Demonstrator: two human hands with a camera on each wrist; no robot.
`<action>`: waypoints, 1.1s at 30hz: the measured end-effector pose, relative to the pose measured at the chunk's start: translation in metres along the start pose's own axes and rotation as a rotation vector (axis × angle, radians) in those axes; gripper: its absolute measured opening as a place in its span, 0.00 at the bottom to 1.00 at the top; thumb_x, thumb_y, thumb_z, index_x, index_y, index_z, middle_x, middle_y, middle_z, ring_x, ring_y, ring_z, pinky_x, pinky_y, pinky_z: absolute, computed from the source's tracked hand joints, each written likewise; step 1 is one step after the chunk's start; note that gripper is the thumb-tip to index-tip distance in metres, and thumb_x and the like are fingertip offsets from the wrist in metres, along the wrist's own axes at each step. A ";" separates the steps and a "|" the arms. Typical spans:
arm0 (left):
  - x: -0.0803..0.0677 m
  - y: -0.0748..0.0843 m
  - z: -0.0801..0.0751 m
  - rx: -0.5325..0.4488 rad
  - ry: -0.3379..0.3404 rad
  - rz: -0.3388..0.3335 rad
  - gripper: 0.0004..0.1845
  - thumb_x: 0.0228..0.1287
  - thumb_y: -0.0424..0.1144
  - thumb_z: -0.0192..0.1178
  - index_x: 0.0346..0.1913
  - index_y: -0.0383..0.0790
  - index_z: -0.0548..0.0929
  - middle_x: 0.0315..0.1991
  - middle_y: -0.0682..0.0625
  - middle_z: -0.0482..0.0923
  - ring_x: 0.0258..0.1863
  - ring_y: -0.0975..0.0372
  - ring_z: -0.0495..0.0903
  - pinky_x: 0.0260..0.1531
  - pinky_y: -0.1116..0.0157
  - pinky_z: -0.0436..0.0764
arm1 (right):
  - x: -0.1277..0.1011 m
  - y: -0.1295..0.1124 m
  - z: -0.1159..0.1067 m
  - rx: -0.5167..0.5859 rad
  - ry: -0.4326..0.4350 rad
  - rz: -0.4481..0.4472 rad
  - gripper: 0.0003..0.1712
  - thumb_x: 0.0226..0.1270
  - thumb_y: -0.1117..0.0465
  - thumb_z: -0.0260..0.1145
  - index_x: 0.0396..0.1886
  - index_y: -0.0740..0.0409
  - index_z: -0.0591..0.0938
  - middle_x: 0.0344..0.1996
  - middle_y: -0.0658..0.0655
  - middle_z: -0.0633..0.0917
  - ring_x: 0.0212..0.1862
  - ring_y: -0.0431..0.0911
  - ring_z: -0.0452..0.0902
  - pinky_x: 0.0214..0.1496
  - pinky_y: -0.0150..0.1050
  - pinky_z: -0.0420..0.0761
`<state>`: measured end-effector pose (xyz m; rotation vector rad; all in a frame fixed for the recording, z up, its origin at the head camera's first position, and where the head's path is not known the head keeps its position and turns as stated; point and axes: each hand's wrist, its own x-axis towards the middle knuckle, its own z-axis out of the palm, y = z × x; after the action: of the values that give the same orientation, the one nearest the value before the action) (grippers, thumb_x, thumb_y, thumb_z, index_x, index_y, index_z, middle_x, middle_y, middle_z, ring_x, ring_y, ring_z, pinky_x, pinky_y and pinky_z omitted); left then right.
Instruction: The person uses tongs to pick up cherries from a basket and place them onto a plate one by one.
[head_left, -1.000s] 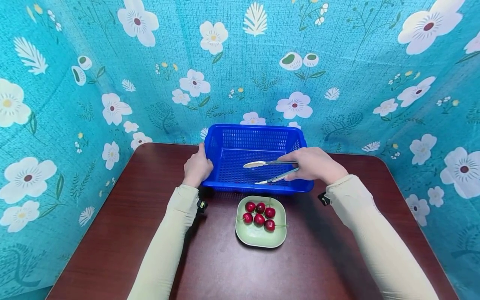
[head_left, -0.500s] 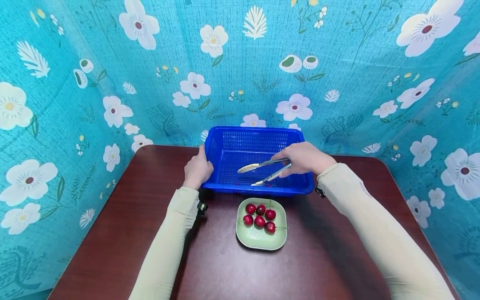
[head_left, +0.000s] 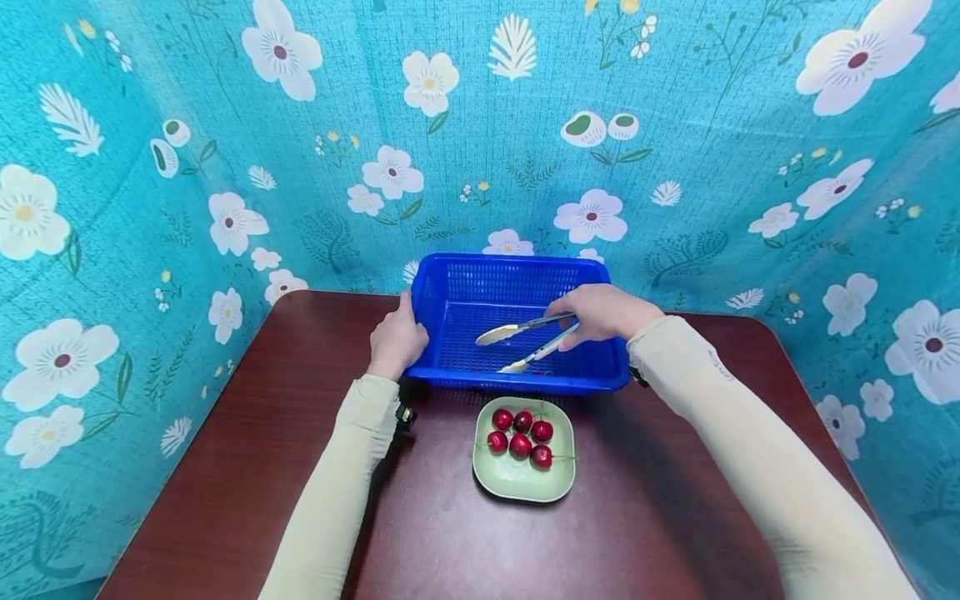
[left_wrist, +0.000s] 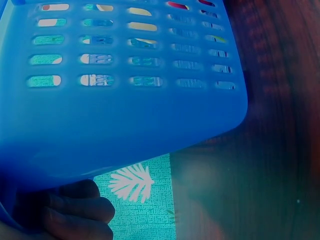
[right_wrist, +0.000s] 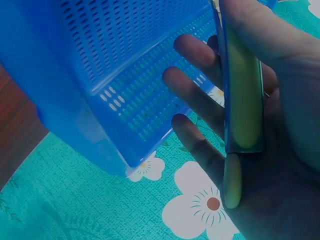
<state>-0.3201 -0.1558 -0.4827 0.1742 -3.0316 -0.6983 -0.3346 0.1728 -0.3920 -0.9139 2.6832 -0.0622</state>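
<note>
- Blue plastic basket (head_left: pixel 517 283) is sitting at the worktop's (head_left: pixel 225 467) far edge; the left hand (head_left: pixel 396 340) is gripping its left wall, fingers curled around the rim.
- The right hand (head_left: pixel 600 312) is holding metal tongs (head_left: pixel 528 342) over the basket floor, their tips apart.
- A green plate (head_left: pixel 525 475) of cherries (head_left: pixel 520 432) is lying just nearer than both grips.

Head view bright, edges bowed — wrist views dim, blue-tinted, blurred.
</note>
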 end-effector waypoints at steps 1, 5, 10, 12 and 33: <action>0.000 0.000 0.000 0.001 -0.001 0.000 0.38 0.75 0.41 0.53 0.83 0.42 0.52 0.48 0.34 0.86 0.37 0.43 0.86 0.35 0.45 0.83 | 0.001 -0.001 -0.001 -0.001 -0.002 -0.003 0.35 0.62 0.47 0.78 0.66 0.55 0.83 0.43 0.52 0.91 0.53 0.53 0.85 0.62 0.56 0.80; 0.000 0.001 0.000 -0.001 -0.005 0.001 0.38 0.75 0.41 0.53 0.83 0.42 0.52 0.48 0.35 0.86 0.36 0.44 0.86 0.35 0.45 0.83 | 0.004 -0.001 -0.004 0.006 -0.021 0.002 0.36 0.62 0.49 0.78 0.68 0.55 0.82 0.44 0.52 0.91 0.56 0.54 0.84 0.63 0.56 0.80; -0.001 0.002 -0.001 -0.004 0.000 0.003 0.38 0.75 0.41 0.53 0.83 0.42 0.53 0.48 0.35 0.86 0.37 0.43 0.87 0.36 0.44 0.83 | 0.010 0.005 -0.001 0.029 -0.033 0.018 0.36 0.61 0.50 0.79 0.68 0.54 0.81 0.44 0.52 0.91 0.57 0.55 0.84 0.62 0.55 0.80; -0.001 0.002 -0.001 -0.003 0.002 0.002 0.38 0.75 0.41 0.54 0.83 0.42 0.53 0.48 0.35 0.86 0.38 0.42 0.87 0.37 0.44 0.83 | 0.012 0.007 0.001 0.045 -0.035 0.026 0.36 0.61 0.51 0.79 0.68 0.54 0.82 0.44 0.52 0.91 0.56 0.54 0.84 0.62 0.55 0.81; -0.003 0.001 -0.002 -0.004 0.031 0.020 0.37 0.74 0.39 0.54 0.82 0.40 0.55 0.44 0.34 0.86 0.34 0.43 0.86 0.33 0.45 0.82 | 0.028 0.000 0.007 0.008 -0.016 0.015 0.27 0.63 0.55 0.78 0.63 0.50 0.86 0.56 0.56 0.88 0.60 0.55 0.83 0.66 0.55 0.78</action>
<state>-0.3168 -0.1550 -0.4803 0.1535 -2.9979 -0.6935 -0.3534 0.1569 -0.4062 -0.8884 2.6730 -0.0621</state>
